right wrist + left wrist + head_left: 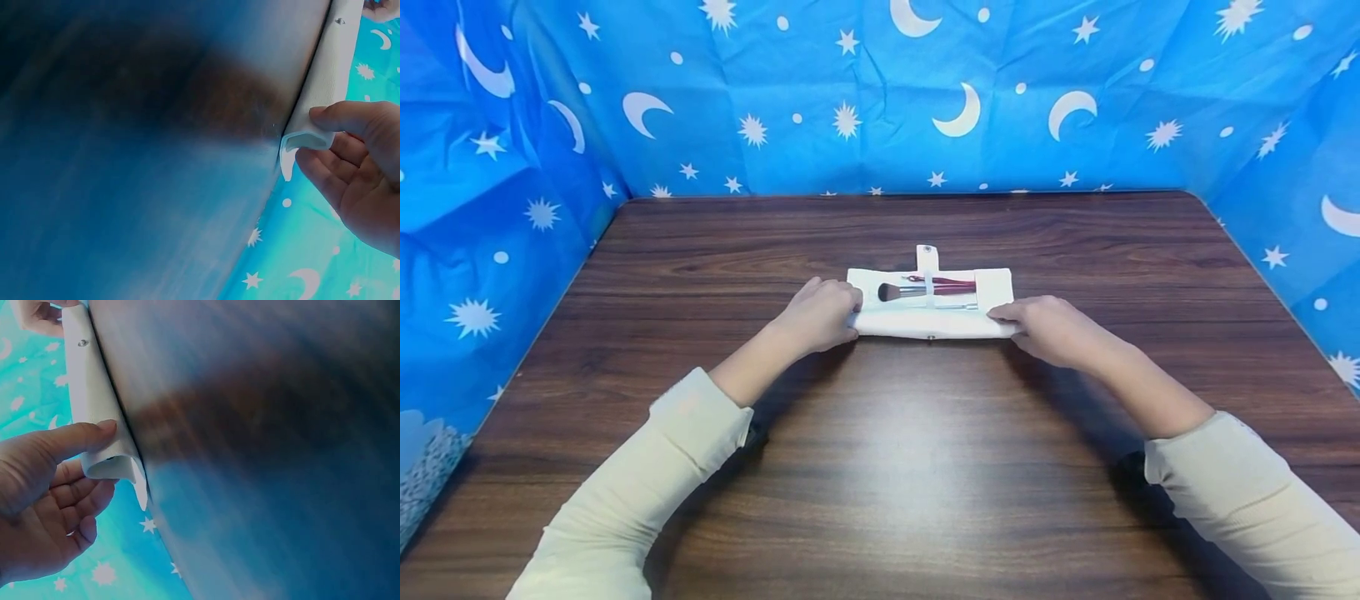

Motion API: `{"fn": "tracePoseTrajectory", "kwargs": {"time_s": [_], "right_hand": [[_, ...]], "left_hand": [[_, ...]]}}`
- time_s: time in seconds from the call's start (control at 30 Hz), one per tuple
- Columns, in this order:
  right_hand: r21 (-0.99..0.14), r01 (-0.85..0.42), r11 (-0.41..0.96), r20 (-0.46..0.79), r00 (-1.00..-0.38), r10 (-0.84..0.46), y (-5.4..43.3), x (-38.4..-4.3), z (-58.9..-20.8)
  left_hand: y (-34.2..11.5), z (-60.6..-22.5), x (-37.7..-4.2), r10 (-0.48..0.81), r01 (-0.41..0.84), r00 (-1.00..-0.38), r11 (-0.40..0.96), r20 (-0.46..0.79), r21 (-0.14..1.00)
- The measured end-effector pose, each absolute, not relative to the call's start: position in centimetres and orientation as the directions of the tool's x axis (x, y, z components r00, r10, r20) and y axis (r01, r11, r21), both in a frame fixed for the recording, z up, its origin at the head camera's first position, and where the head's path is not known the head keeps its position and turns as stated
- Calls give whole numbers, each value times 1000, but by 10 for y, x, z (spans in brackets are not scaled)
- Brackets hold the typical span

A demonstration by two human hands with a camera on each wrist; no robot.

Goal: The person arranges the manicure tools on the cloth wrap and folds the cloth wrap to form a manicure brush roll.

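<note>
A white makeup brush case lies partly folded on the table, its near edge turned over toward the back. Inside, a dark-bristled makeup brush and red-handled tools sit under a narrow band. A closure tab with a snap sticks out at the far side. My left hand pinches the case's left end, thumb on the folded part and fingers beneath, as the left wrist view shows. At the right end, my right hand grips the fold the same way. Each wrist view shows a hollow loop at the fold's end.
The dark wood-grain table extends around the case on all sides. Blue cloth with white moons and stars hangs behind the table and along both sides. Both forearms, in cream sleeves, reach in from the near corners.
</note>
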State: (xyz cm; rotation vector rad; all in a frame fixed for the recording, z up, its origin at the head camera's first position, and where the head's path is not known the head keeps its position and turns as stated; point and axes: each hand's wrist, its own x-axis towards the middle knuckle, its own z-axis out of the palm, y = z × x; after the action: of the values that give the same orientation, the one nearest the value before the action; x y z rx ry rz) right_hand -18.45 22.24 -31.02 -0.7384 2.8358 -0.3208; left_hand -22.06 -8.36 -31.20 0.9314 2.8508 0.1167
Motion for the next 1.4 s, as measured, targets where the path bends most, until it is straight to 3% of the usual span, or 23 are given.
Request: {"fn": "tracePoseTrajectory", "kwargs": {"time_s": [0.17,0.43,0.6,0.8,1.2,1.4], "right_hand": [[-337,-399,853,-138,-875,-464,231,-190,-307],[-507,-314,803,-170,-877,-450,246,-193,-293],[-610,-176,773,-242,-887,-393,250,-204,-293],[-652,-80,754,-290,-893,-345,250,-224,-308],[-592,-35,805,-335,-898,-285,239,-240,-326],[-597,-25,802,-336,-899,-279,237,-243,-323]], "left_hand": [[-88,-311,-225,600,569,-786,796,-146,206],[-107,-298,-231,596,383,-738,756,-317,531],[-111,-296,-240,596,335,-738,730,-316,595],[-106,-305,-251,546,291,-781,748,-304,597],[-94,-315,-250,404,196,-833,854,-377,482],[-75,-314,-249,416,349,-895,877,-159,331]]}}
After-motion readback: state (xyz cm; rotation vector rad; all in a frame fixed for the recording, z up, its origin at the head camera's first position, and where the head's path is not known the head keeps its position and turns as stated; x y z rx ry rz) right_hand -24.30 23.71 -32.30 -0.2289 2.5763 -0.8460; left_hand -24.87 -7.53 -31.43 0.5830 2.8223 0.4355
